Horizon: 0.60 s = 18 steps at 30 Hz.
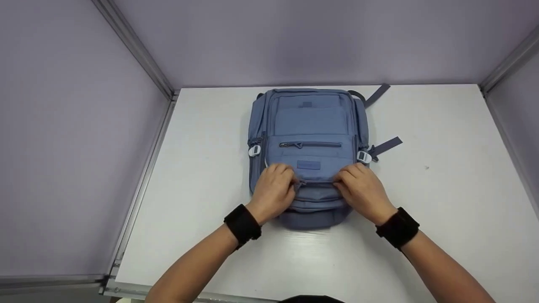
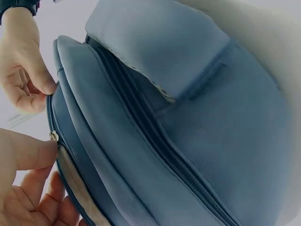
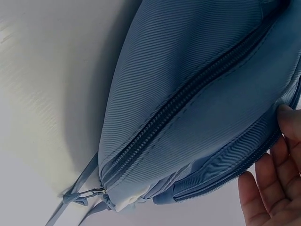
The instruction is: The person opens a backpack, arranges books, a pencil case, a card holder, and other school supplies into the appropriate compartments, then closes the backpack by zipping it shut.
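Note:
A blue backpack [image 1: 311, 120] lies flat on a white table, its front facing up and its base toward the person. My left hand [image 1: 271, 191] pinches the small metal zipper pull [image 2: 54, 136] of the front pocket between thumb and fingers. Below that pull, in the left wrist view, the zipper stands parted and a beige lining [image 2: 77, 181] shows. My right hand [image 1: 364, 191] pinches the same pocket's zipper edge [image 3: 235, 172] farther along, thumb on one side and fingers on the other. The pocket's inside is mostly hidden.
Pale buckles [image 1: 254, 150] sit on the backpack's sides. Two loose strap ends [image 1: 387, 146] stick out to the right over the white table [image 1: 202, 168]. Another zipper [image 1: 311, 144] crosses the upper front. Grey panels [image 1: 261, 42] on metal frames stand around the table.

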### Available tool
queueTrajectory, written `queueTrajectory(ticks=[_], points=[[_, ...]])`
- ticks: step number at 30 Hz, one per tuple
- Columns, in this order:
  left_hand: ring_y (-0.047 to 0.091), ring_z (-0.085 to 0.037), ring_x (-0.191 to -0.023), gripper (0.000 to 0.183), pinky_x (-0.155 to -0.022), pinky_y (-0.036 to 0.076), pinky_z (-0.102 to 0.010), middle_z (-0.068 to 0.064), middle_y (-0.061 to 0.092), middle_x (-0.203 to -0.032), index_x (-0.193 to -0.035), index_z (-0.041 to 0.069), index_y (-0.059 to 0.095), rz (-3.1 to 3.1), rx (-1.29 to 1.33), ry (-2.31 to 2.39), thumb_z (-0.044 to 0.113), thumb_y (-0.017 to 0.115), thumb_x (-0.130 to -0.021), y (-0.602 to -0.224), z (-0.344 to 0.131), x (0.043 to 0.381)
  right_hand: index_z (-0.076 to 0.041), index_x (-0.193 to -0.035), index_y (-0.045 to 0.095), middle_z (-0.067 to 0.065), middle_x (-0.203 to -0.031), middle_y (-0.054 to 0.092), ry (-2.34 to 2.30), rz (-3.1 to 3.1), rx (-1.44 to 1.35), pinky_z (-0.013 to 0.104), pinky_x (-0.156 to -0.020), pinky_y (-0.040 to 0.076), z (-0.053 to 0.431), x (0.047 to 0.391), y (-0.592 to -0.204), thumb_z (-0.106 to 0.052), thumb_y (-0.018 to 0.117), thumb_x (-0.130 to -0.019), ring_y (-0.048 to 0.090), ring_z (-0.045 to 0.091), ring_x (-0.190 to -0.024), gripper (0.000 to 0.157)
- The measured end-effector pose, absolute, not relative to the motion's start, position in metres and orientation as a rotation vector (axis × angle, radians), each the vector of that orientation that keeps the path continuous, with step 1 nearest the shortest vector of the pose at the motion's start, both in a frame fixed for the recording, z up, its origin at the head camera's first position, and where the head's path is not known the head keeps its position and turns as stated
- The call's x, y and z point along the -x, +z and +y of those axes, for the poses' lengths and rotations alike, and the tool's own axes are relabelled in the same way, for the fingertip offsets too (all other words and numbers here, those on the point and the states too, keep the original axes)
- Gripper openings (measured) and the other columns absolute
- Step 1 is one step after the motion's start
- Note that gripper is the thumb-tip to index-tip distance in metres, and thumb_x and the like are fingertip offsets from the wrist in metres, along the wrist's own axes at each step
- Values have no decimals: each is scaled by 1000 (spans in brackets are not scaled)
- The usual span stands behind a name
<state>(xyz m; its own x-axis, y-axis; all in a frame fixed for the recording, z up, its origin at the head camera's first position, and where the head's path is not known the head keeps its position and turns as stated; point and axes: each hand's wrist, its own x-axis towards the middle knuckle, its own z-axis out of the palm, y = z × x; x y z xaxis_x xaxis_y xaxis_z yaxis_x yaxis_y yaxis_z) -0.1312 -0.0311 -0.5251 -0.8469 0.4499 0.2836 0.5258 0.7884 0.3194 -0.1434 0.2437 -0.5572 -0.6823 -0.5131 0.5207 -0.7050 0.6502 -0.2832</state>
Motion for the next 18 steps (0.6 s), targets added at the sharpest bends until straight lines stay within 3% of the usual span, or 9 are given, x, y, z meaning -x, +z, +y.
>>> queueTrajectory(ticks=[9,18], points=[[60,-27,-106,15,-96,48,-38,-5,65,-101,-92,11,68,-2675,790,-624,-1,69,-82,-528,-49,129,-8,-94,69,6,-92,65,670,-2479,-967,45,-77,47,241,143,-553,-2,79,-84,58,30,-86,15],[60,-26,-106,13,-97,47,-37,-4,66,-103,-91,11,69,-2679,749,-666,1,70,-83,-529,-51,126,-11,-93,69,5,-93,63,659,-2442,-1052,46,-77,46,209,143,-533,-13,77,-85,57,29,-87,11]])
